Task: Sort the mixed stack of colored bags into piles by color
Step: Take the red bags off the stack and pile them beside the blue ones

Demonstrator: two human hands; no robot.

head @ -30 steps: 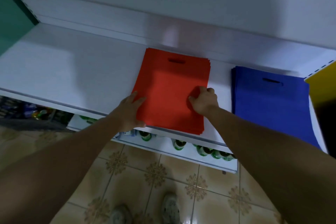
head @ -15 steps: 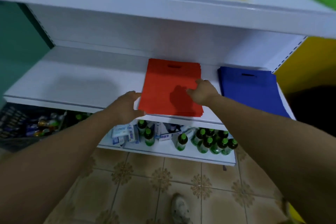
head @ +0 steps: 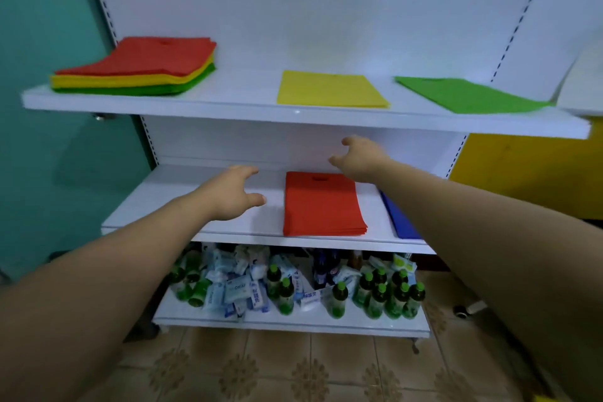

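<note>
A mixed stack of bags, red on top of yellow and green, lies at the left of the upper shelf. A yellow pile and a green pile lie further right on that shelf. On the middle shelf sit a red pile and a blue pile, the blue one partly hidden by my right arm. My left hand hovers left of the red pile, fingers relaxed, holding nothing. My right hand is raised above the red pile's far right corner, empty.
The bottom shelf is crowded with green bottles and white packets. A teal wall stands at the left and a yellow panel at the right. Patterned floor tiles lie below.
Both hands have let go of the red pile and lifted off it. The view has pulled back and tilted up, bringing the upper shelf with its stacks into sight.
</note>
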